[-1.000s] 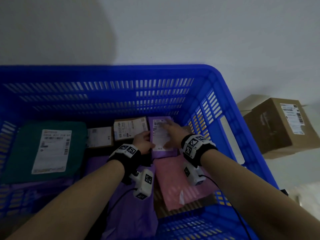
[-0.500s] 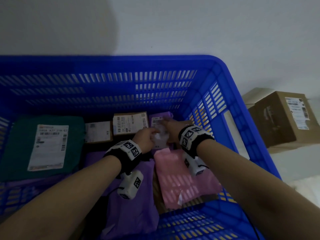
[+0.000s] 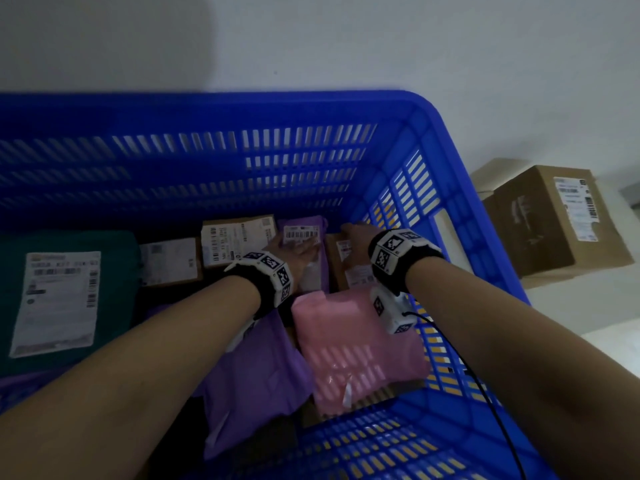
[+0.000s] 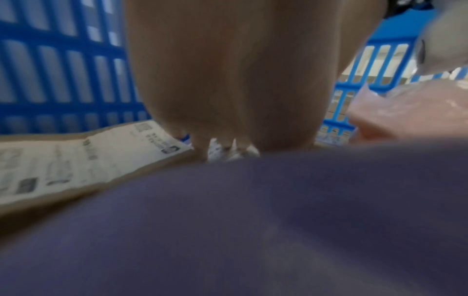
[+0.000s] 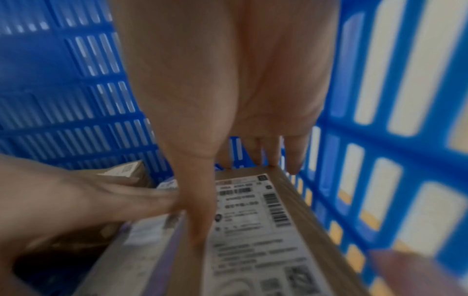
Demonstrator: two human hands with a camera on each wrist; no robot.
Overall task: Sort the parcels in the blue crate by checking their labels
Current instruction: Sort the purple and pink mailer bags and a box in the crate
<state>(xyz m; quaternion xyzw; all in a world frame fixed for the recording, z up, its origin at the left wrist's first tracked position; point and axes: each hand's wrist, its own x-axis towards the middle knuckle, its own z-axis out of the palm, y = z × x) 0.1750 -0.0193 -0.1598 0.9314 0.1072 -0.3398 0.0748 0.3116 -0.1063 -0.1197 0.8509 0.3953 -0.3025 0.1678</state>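
- The left hand is lying flat on a purple parcel at the far end of the blue crate, its fingers stretched out straight over the parcel's white label and curling round nothing.
- The right hand is reaching just to the right of the left fingers, onto a brown box that is sitting against the crate's right wall.
- In the right wrist view the right fingers are hooking over the far edge of that box while the thumb is pressing down on its top along the left side of the box's label; the left fingertips are meeting the thumb there.
- Whether the box is lifting off anything cannot be told.
- Just left of the left fingers a brown carton with a barcode label is lying face up, and beyond it a smaller brown carton.
- Further left a green parcel with a large white label is resting against the crate's left side.
- Nearer than the fingers, under the wrists, a pink parcel and a large purple bag are lying side by side.
- Outside the crate, well to the right of the right fingers, a labelled cardboard box is standing on the floor.
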